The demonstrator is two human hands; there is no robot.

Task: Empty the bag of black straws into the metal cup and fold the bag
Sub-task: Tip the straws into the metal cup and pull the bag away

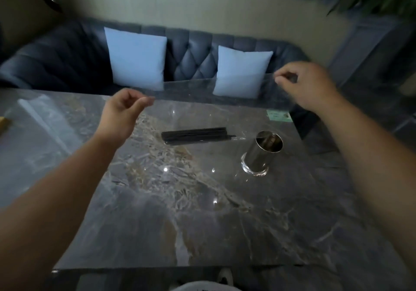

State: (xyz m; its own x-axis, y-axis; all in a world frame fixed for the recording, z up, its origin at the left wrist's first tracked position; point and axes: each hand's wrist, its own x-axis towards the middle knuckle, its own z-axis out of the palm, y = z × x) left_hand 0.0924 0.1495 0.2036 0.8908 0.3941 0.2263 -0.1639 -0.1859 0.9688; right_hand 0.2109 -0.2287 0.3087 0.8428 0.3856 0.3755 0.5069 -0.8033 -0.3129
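Observation:
A clear plastic bag (202, 91) hangs stretched flat in the air above the far part of the marble table (180, 212). My left hand (122, 113) pinches its left edge between thumb and fingers, and my right hand (308, 83) pinches its right edge. Below the bag, a bundle of black straws (194, 136) lies on its side on the table. To its right the shiny metal cup (262, 153) stands upright; I see no straws in it. Neither hand touches the straws or the cup.
A green label (279, 115) lies near the table's far right corner. Something clear and shiny (38, 113) lies at the far left, by a yellow object (3, 124) at the edge. Behind the table is a dark sofa (193, 50) with two pale cushions.

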